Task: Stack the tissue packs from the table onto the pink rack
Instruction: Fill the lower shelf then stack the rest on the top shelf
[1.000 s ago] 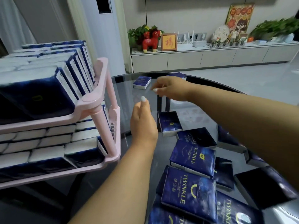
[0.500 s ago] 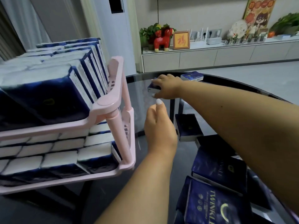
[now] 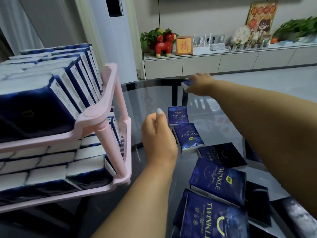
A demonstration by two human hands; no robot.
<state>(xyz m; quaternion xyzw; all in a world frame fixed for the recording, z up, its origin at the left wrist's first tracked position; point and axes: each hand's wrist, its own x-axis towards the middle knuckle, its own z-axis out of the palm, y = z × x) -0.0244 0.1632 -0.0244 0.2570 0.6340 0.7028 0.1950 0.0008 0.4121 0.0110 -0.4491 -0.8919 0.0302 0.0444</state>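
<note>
A living room with pale grey walls and a light, glossy floor point(image 3: 257, 79). A long, low white cabinet point(image 3: 223, 61) runs along the far wall. On it stand a red toy horse point(image 3: 165, 44), a framed picture point(image 3: 184, 45), leafy plants point(image 3: 295, 28) and what may be a router point(image 3: 202, 40). A tall white air conditioner point(image 3: 118, 31) stands at far left, beside pale curtains point(image 3: 17, 26).

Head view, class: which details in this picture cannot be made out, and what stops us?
- Far tissue pack: mostly hidden under the right hand.
- Left hand: fingers curled away; what it holds cannot be told.
- Pink rack: left part cut by the frame edge.
- Sideboard ornaments: too small, blurred.
</note>
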